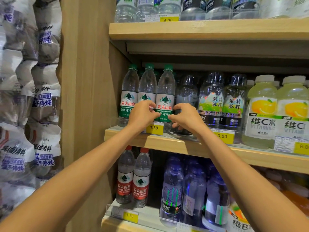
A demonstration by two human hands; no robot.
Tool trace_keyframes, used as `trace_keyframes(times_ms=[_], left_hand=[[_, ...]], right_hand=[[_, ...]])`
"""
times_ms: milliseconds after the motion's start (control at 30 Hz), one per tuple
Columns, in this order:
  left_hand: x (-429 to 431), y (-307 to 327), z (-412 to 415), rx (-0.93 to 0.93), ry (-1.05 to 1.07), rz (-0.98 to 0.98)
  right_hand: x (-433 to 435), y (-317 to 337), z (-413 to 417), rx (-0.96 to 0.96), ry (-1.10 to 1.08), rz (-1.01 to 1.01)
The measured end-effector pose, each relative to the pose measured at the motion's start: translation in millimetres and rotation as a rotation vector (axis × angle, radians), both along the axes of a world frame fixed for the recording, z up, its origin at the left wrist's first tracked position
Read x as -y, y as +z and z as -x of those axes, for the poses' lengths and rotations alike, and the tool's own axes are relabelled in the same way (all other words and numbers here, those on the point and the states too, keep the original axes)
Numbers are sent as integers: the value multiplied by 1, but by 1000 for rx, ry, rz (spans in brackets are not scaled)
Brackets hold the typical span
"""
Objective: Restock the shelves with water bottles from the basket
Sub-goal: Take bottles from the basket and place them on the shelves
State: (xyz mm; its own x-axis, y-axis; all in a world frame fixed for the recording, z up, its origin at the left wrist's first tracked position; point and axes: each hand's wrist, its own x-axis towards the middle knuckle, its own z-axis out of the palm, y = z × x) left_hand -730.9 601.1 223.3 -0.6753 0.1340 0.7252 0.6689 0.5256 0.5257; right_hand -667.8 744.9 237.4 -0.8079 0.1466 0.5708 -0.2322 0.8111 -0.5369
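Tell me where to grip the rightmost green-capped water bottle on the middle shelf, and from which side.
Grip the green-capped water bottle round its labelled middle, from the front: it stands upright, with a neighbouring bottle tight against its left.

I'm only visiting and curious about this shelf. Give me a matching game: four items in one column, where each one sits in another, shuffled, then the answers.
Items
1. green-label bottle
2. red-label bottle
3. vitamin drink
4. 4.00 tag

Places
A. top shelf, front edge
B. lower shelf, left
C. middle shelf, right
D. middle shelf, between the left hand and right hand

Pairs: 1-D, 2-B, 3-C, 4-A
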Motion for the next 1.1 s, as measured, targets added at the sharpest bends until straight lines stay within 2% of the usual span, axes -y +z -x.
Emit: trace_keyframes(times_ms=[233, 333, 500, 700, 867, 1100], left_hand=[[2, -4, -6, -10, -15, 41], [2, -8, -13, -62, 26, 74], [10, -13, -26, -276, 234, 314], [29, -24, -36, -472, 365, 531], [41, -31, -55, -459, 398, 638], [52, -56, -123, -407, 412, 714]], right_hand=[[0, -3, 3, -44, -74, -100], [3, -8, 0, -117, -154, -227], [10, -20, -13, -245, -251, -452], [11, -35, -32, -235, -375, -736], [15, -48, -58, -219, -383, -816], [29, -70, -115, -235, -367, -803]])
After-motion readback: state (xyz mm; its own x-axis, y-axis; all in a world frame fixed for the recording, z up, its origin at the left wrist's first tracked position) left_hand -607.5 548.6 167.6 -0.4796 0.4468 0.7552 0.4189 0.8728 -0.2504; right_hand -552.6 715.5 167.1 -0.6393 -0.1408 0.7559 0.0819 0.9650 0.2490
